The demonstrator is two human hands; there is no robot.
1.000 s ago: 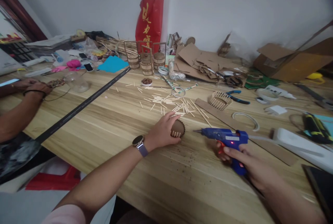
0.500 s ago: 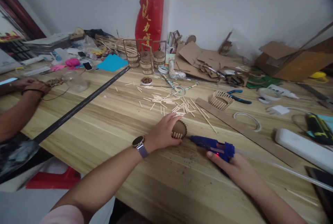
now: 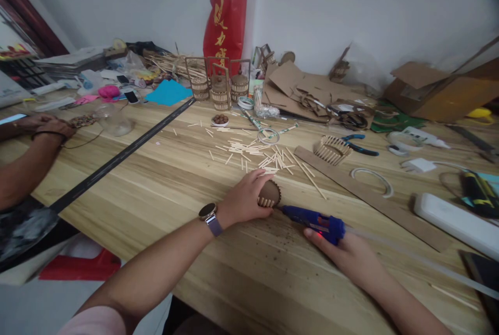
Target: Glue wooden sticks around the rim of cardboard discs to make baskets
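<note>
My left hand (image 3: 246, 197) grips the left side of a small round brown piece (image 3: 272, 193) with a notched rim and a row of short pale sticks along its near side. In my right hand (image 3: 339, 246) is a blue glue gun (image 3: 312, 220), a red light glowing on it. The gun's nozzle points left, close to the near right edge of the round piece; whether they touch I cannot tell. Pale short sticks (image 3: 245, 148) lie scattered just beyond my left hand.
Past the sticks are a bowl of brown beads (image 3: 220, 120) and small lidded baskets (image 3: 220, 97). A cardboard strip (image 3: 370, 197), pliers (image 3: 360, 146) and a white power strip (image 3: 452, 223) lie right. Another person's hands (image 3: 52, 126) rest at far left.
The glue gun and my right hand have shifted slightly left, bringing the nozzle nearer to the round piece. My left hand keeps its grip.
</note>
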